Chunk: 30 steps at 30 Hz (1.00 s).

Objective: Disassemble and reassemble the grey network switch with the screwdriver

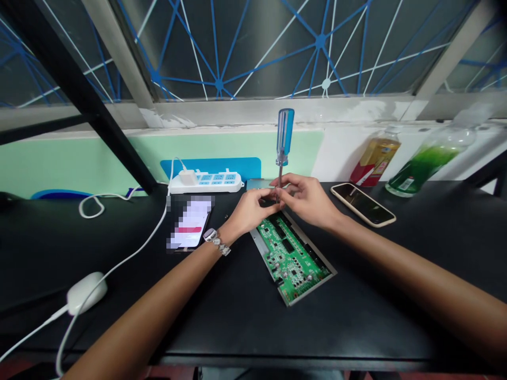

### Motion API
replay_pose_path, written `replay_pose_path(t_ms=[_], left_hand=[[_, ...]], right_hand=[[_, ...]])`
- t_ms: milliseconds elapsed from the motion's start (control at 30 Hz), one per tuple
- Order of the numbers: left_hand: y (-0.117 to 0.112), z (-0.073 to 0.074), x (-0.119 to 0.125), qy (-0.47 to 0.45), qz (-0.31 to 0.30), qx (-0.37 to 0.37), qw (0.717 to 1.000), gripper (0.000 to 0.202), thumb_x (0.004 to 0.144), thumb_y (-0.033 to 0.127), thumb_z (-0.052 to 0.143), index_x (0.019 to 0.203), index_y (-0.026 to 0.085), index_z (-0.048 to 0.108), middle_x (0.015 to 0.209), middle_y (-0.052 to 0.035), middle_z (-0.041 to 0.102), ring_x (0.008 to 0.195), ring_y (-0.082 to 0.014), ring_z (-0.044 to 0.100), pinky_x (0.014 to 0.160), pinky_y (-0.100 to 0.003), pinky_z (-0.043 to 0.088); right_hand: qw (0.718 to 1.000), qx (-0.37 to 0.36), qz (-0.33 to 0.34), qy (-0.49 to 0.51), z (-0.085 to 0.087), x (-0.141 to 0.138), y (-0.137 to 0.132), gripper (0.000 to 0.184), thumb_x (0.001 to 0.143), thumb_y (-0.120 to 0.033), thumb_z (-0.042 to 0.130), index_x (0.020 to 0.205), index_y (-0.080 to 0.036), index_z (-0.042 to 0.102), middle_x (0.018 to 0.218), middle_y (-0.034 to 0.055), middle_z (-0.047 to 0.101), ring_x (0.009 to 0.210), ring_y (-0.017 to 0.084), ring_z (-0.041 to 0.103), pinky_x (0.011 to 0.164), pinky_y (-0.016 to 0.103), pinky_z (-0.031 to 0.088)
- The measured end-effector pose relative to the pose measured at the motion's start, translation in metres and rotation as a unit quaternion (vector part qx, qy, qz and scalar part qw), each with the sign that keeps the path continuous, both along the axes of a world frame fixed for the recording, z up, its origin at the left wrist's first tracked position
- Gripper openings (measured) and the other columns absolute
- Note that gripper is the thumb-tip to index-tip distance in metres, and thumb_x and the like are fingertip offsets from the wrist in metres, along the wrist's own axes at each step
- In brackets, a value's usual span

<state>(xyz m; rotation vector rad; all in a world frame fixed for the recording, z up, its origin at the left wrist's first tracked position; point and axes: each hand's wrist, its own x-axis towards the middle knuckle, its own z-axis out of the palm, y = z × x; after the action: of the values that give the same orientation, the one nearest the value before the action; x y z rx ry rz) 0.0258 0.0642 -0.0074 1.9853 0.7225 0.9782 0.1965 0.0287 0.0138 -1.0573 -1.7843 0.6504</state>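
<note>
A green circuit board [292, 257] in a grey metal tray lies on the black table, running from the middle towards me. A screwdriver [284, 134] with a clear blue handle stands upright over the board's far end. My right hand [307, 199] pinches its metal shaft near the tip. My left hand [250, 210], with a watch on the wrist, has its fingers closed at the same spot by the shaft's lower end. What the left fingertips grip is hidden.
A lit phone [190, 226] lies left of my left hand, its white cable running to a power strip [206, 182] at the back. A white mouse-like object [86, 292] sits front left. Another phone [363, 203] lies right, with two bottles [375, 156] [425, 163] behind it.
</note>
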Motion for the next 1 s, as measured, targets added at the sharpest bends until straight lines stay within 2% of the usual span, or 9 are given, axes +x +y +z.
replay_pose_path(t_ms=[67,167,267,333,467,600,733,867,1000], left_hand=[[-0.0002,-0.0002,0.0,0.008,-0.003,0.003,1.0,0.013,0.085,0.026,0.068,0.08,0.014,0.068,0.082,-0.0049,0.071,0.08,-0.0172,0.065,0.078,-0.033,0.051],[-0.0001,-0.0002,-0.0006,0.0,0.051,0.011,0.999,0.015,0.08,0.026,0.073,0.075,0.014,0.066,0.076,-0.0043,0.069,0.075,-0.0173,0.064,0.073,-0.032,0.051],[-0.0005,0.001,-0.0018,0.019,0.008,0.026,0.999,0.009,0.083,0.023,0.069,0.082,0.015,0.068,0.086,-0.0054,0.071,0.084,-0.0185,0.066,0.079,-0.033,0.05],[-0.001,0.0016,-0.0022,0.025,-0.01,0.025,0.999,0.01,0.086,0.023,0.066,0.081,0.015,0.068,0.084,-0.0051,0.071,0.084,-0.0183,0.066,0.079,-0.033,0.05],[-0.0017,0.0016,-0.0013,0.022,0.049,0.036,0.998,0.014,0.081,0.026,0.072,0.076,0.015,0.067,0.077,-0.0039,0.069,0.077,-0.0186,0.064,0.073,-0.032,0.05],[-0.0033,0.0031,-0.001,0.042,0.015,0.045,0.998,0.01,0.084,0.025,0.068,0.081,0.016,0.07,0.084,-0.0046,0.072,0.082,-0.0191,0.066,0.077,-0.033,0.05],[-0.0035,0.0045,-0.0023,0.037,0.058,0.052,0.996,0.013,0.082,0.026,0.071,0.077,0.015,0.068,0.079,-0.0039,0.071,0.077,-0.0186,0.066,0.075,-0.033,0.05],[-0.0016,0.0042,-0.0033,0.044,0.013,0.063,0.997,0.008,0.084,0.025,0.068,0.082,0.017,0.07,0.083,-0.0036,0.073,0.082,-0.0187,0.066,0.078,-0.033,0.05],[-0.0026,0.0035,-0.004,0.029,0.047,0.042,0.998,0.014,0.08,0.028,0.073,0.08,0.015,0.067,0.082,-0.0056,0.073,0.081,-0.0191,0.068,0.077,-0.034,0.052]], right_hand=[[1.0,0.006,0.002,-0.001,0.0001,0.0005,0.0003,0.023,0.091,-0.033,0.058,0.104,-0.017,0.067,0.091,0.0056,0.071,0.073,0.018,0.068,0.066,0.031,0.054],[1.0,0.005,0.004,-0.001,0.0008,0.0007,-0.0002,0.023,0.09,-0.033,0.058,0.105,-0.017,0.066,0.089,0.0053,0.071,0.073,0.018,0.068,0.067,0.031,0.054],[1.0,-0.001,0.005,-0.002,0.001,0.0006,-0.0005,0.02,0.09,-0.032,0.058,0.103,-0.018,0.065,0.088,0.0048,0.071,0.072,0.018,0.068,0.065,0.031,0.054],[1.0,-0.003,0.003,-0.003,0.001,0.0004,-0.0007,0.019,0.09,-0.032,0.058,0.102,-0.018,0.065,0.089,0.005,0.071,0.071,0.018,0.068,0.065,0.032,0.055],[1.0,-0.012,0.004,-0.001,0.0018,0.0,-0.0016,0.019,0.09,-0.03,0.057,0.104,-0.018,0.064,0.081,0.004,0.07,0.069,0.018,0.068,0.066,0.033,0.055],[1.0,-0.01,0.006,0.003,0.003,0.0002,-0.0027,0.018,0.09,-0.029,0.058,0.101,-0.017,0.064,0.083,0.0042,0.07,0.069,0.018,0.067,0.066,0.033,0.055],[1.0,-0.013,0.01,0.008,0.0037,-0.0004,-0.0033,0.018,0.09,-0.028,0.057,0.102,-0.017,0.064,0.081,0.0039,0.07,0.07,0.018,0.068,0.068,0.033,0.056],[0.999,-0.013,0.016,0.027,0.0033,-0.0009,-0.0022,0.017,0.09,-0.029,0.058,0.099,-0.016,0.064,0.088,0.0058,0.071,0.074,0.018,0.069,0.069,0.033,0.056],[1.0,-0.004,0.012,0.001,0.001,0.0014,-0.0004,0.021,0.092,-0.034,0.057,0.101,-0.016,0.063,0.089,0.0064,0.071,0.077,0.019,0.069,0.072,0.035,0.057]])
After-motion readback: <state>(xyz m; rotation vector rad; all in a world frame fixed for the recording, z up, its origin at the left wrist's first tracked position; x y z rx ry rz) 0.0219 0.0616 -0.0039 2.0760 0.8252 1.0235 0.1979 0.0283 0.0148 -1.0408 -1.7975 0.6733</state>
